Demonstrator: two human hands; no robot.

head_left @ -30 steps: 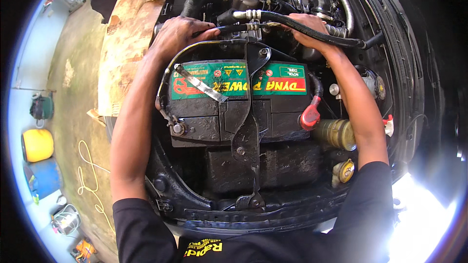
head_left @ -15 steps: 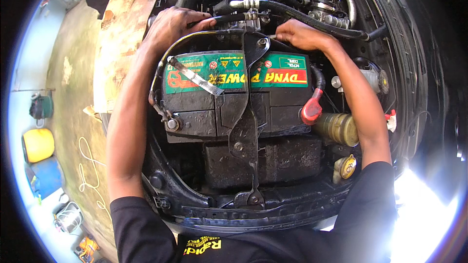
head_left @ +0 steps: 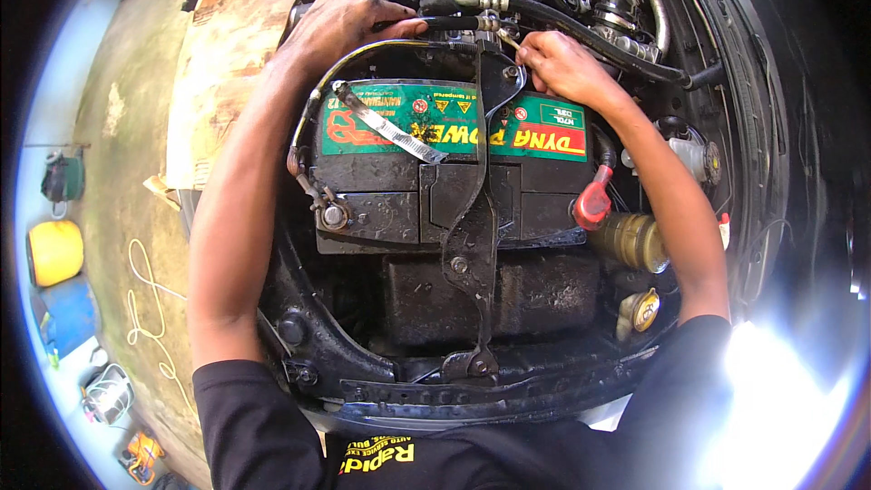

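The car battery sat in place under its black hold-down bracket. Just beyond it, your left hand grasped a black rubber hose, apparently joined at its crimped metal fitting, beside which your right hand pinched a slim metal piece; how much work remained there, I couldn't tell.

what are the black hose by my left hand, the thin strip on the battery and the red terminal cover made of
Black hose: probably rubber, from its smooth, dark surface. Thin strip: metal, likely steel, given its silvery shine. Red terminal cover: plastic or rubber, by its glossy, moulded shape; unclear which.
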